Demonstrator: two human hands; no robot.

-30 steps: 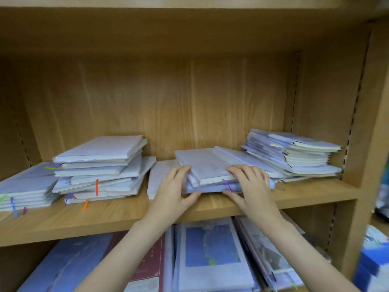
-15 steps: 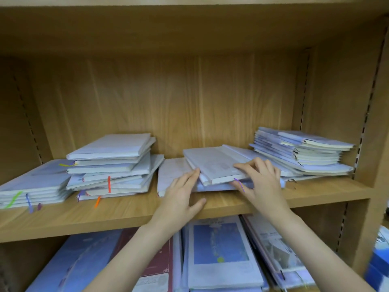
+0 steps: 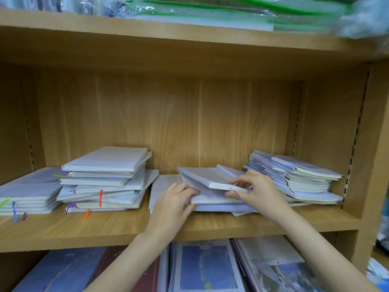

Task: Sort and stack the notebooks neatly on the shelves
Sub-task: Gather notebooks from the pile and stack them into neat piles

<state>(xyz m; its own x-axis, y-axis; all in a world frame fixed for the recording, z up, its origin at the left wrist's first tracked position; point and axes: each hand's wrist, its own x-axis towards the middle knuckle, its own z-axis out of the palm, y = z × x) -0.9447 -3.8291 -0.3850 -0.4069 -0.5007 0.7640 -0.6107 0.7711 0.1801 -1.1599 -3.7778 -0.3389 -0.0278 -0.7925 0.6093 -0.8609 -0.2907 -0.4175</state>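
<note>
In the middle of the frame a wooden shelf (image 3: 117,226) is seen, and several piles of pale notebooks are laid on it. The middle pile (image 3: 212,204) is being handled by both hands. The left hand (image 3: 172,204) is placed at the left side of this pile, with the fingers curled against the edge of a lower notebook and the thumb under it. The right hand (image 3: 255,191) is closed on the top notebook (image 3: 205,177): its near corner is pinched between thumb and fingers and it is held tilted above the others. A purple ribbon (image 3: 239,196) hangs below this hand.

At the left of the frame a flat pile (image 3: 29,191) and a taller, untidy pile (image 3: 105,179) with orange markers are found. At the right a loose pile (image 3: 294,179) is leaned toward the shelf wall. In the lower part of the frame, large books (image 3: 205,268) with blue covers are stored on the shelf below. At the top, plastic-wrapped goods (image 3: 210,11) are lying on the upper shelf.
</note>
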